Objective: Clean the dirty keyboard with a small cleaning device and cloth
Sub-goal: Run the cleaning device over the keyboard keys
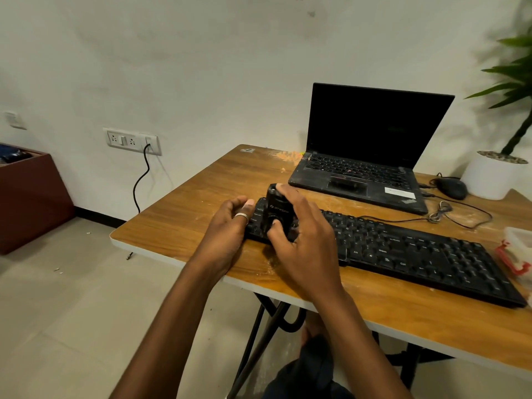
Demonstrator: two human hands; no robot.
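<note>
Above table point(178, 226), right hand point(305, 249) grips device point(277, 211) on keyboard point(417, 254).

A keyboard point(403, 254) was laid on the table point(178, 220), a laptop point(359, 174) set behind it, a mouse point(452, 188) placed right of the laptop.

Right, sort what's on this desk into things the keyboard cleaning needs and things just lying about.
For the job: keyboard; cleaning device; right hand gripping the device; left hand at the keyboard's left end. No cloth in view.

Lying about: laptop; mouse; plant pot; plastic box; loose cable.
</note>
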